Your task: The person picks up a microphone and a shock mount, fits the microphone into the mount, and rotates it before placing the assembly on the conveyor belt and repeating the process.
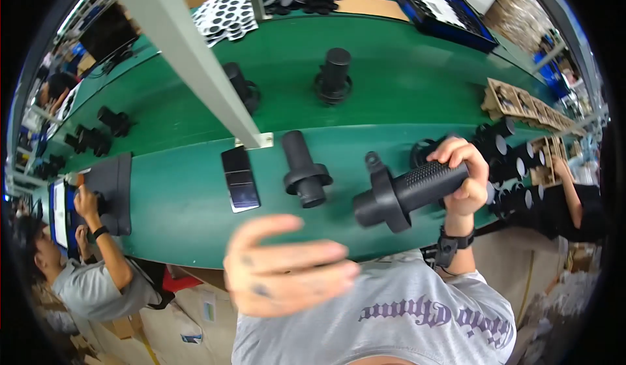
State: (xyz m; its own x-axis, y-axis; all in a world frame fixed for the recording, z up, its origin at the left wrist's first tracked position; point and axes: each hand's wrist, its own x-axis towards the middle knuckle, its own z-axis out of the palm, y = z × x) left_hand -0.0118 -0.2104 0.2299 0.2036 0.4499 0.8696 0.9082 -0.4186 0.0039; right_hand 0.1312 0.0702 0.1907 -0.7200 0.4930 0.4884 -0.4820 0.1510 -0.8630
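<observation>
My right hand (467, 172) is wrapped round the perforated barrel of a black cylindrical device (398, 195), which looks like a microphone body with a collar and a small looped tab. It is held tilted above the green bench (182, 228), its narrower end pointing left. My left hand (287, 267) hovers over the bench's near edge, fingers spread and slightly blurred, with nothing in it. A second black cylindrical device (305, 169) of the same kind lies on the bench between the hands and the post. Beside it rests a dark phone-like slab (240, 179).
A grey metal post (195, 58) rises from the bench. More black devices (334, 75) stand on the green belt beyond, and several cluster at right (505, 163). Wooden trays (528, 107) sit at far right. A co-worker (107, 267) works at left; another's arm (569, 192) shows right.
</observation>
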